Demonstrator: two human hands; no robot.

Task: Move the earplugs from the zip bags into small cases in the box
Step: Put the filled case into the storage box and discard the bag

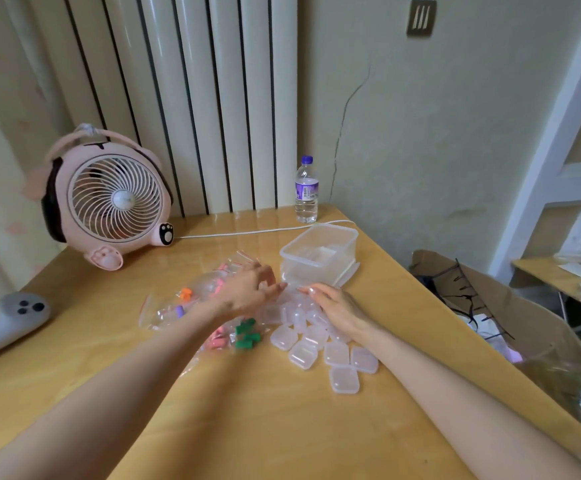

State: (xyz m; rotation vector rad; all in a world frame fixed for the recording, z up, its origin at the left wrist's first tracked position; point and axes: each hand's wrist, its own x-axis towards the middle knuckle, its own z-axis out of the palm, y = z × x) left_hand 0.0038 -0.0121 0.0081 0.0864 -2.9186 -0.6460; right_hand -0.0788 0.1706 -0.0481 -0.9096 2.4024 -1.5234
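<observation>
Worktop [282,410] of yellow wood carries everything, with a clear plastic box [346,252] standing open near its far right edge. Behind the box and to its left rises a white ribbed radiator [192,98]. Well to the left of the box sits a pink fan [109,199] with paw-shaped feet, its white cable [247,232] running along just behind the box. A grey handheld device [8,323] lies far left of the box, nearer the person. Just behind the box stands a water bottle [306,190] with a purple cap. Clear zip bags [206,284] lie in a loose heap to the left of the box and a little nearer. The left hand [247,289] rests palm down over the bags, just in front of the box's left corner, its fingers nearly straight and close together, their tips touching the cases. The right hand [337,306] lies flat on the cases directly in front of the box, fingers straight and together. The small clear cases [316,344] are scattered closed from the box's near wall towards the person. Inside the bags, all left of the box and none in it, are green earplugs [245,336], pink earplugs [218,341], and a few orange [185,293] and purple [179,310] ones.
</observation>
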